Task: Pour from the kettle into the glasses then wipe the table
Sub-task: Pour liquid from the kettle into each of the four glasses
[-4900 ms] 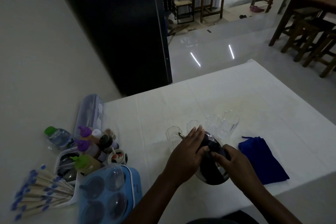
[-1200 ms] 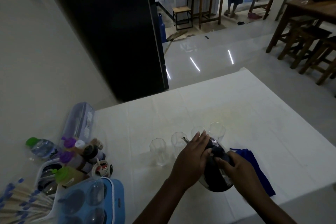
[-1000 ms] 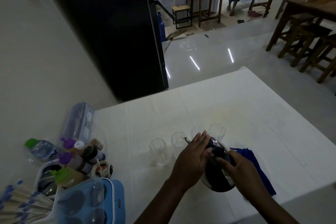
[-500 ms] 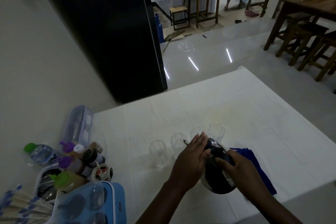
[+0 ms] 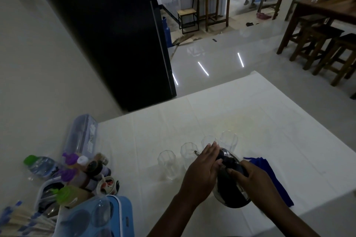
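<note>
A shiny dark kettle (image 5: 230, 192) is tilted forward over the white table (image 5: 289, 140), its thin spout (image 5: 196, 152) at the rim of the second glass (image 5: 188, 153). My right hand (image 5: 252, 183) grips the kettle's black handle. My left hand (image 5: 202, 171) lies flat against the kettle's lid and left side. Several clear glasses stand in a row: the leftmost glass (image 5: 167, 163), then the second, a third glass (image 5: 208, 141) and the rightmost glass (image 5: 229, 140). A blue cloth (image 5: 269, 175) lies to the right, partly under my right arm.
At the left stand a tray with sauce bottles (image 5: 84, 171), a green-capped water bottle (image 5: 38, 165), a clear plastic box (image 5: 82, 134), wrapped sticks (image 5: 21, 223) and a blue holder with upturned glasses (image 5: 96, 217). A black fridge (image 5: 107, 34) is behind. The table edge runs along the right.
Both hands and the kettle stay in the same hold, the spout at the second glass. The camera has tilted slightly; a person in the far room has shifted.
</note>
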`<state>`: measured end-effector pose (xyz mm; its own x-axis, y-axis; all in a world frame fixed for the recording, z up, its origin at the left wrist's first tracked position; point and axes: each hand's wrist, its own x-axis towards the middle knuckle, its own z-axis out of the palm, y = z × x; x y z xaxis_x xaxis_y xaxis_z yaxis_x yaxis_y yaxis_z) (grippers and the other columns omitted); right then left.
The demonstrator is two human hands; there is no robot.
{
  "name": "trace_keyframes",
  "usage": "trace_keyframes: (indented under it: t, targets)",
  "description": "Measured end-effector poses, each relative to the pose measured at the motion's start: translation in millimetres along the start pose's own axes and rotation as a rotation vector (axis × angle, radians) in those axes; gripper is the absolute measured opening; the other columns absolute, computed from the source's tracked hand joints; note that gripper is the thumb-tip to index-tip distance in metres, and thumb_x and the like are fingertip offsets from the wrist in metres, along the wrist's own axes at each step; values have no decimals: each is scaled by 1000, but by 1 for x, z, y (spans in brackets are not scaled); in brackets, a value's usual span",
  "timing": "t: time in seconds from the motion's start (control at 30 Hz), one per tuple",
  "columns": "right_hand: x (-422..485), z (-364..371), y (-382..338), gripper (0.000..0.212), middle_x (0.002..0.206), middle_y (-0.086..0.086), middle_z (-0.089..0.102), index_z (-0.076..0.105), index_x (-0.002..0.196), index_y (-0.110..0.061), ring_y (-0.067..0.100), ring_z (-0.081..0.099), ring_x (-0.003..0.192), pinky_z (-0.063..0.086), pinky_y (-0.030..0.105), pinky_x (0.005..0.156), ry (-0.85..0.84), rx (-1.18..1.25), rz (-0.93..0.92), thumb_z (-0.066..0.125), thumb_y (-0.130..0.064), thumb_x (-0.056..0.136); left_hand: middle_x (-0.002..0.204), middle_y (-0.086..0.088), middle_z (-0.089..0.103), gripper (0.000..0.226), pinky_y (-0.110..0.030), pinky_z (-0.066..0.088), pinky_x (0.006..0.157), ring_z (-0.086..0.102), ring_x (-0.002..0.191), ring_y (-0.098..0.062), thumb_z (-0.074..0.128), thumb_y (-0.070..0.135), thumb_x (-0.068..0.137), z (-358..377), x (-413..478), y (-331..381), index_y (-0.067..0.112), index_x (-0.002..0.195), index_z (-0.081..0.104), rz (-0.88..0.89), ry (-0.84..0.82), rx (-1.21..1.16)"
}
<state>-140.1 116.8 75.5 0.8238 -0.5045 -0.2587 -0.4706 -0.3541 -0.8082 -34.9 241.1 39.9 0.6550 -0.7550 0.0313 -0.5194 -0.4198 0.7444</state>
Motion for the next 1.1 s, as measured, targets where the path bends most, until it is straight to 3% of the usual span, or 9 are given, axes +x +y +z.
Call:
trace_keyframes:
  t: [0.23,0.5,0.8,1.1]
  targets:
    - [2,0,0,8,73,-11,61,57,86,-28,4,59,71,39,17,57,-8,-27,7,60,-35,85,154,9,26,66,-25,19,115,14,141,2,13,59,92,-1,-2,1,23,146,28,7,14,-21]
    - [4,2,1,24,79,-13,61,62,105,-19,4,58,77,44,18,63,6,-35,9,61,-33,85,153,9,28,67,-25,20,115,15,140,3,14,60,92,-2,0,0,22,145,30,5,26,-43]
    - [6,3,4,26,84,-10,65,62,107,-18,5,60,80,46,19,66,3,-37,7,60,-32,85,153,10,28,55,-24,18,115,15,140,3,23,48,97,-4,-1,1,23,145,30,-14,18,-59]
    - [9,3,3,28,91,-3,69,63,108,-18,11,62,83,48,23,69,11,-30,19,61,-33,85,153,12,26,64,-21,17,114,13,140,5,15,57,92,-3,0,1,25,145,28,-10,27,-52]
